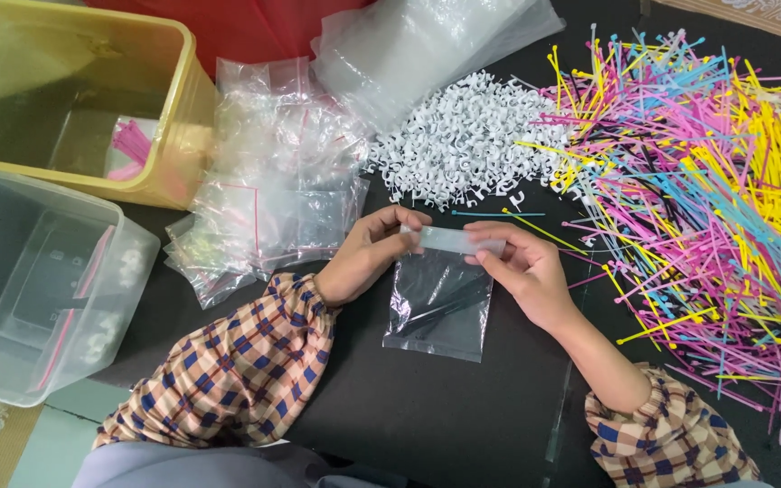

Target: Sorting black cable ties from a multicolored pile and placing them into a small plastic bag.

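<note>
Pinching the top edge of a small clear bag [438, 303] at the centre of the frame, the left hand [374, 253] and right hand [522, 271] each have their fingers closed on it above the dark surface [427, 416]. White clips [463, 145] lie heaped just above, coloured cable ties [707, 208] spread at the right, spare bags [273, 181] and two tubs at the left.

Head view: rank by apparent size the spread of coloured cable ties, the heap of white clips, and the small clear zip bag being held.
1. Spread of coloured cable ties
2. Heap of white clips
3. Small clear zip bag, held at its top by both hands
</note>
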